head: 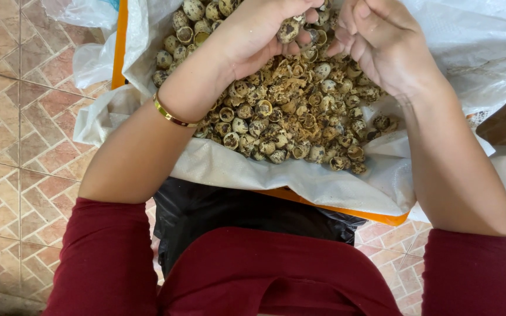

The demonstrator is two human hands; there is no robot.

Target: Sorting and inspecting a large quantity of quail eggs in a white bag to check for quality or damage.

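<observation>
Left hand [259, 32] grip closed on speckled eggshell [289, 29], seemingly.

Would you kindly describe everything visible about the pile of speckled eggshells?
The pile of speckled eggshells is a heap of small, cream-and-brown mottled shells, mostly broken open into hollow cups, with papery membrane scraps mixed in. It lies loose on a white woven plastic sack. The left hand holds one shell above it; the right hand hovers beside.
</observation>
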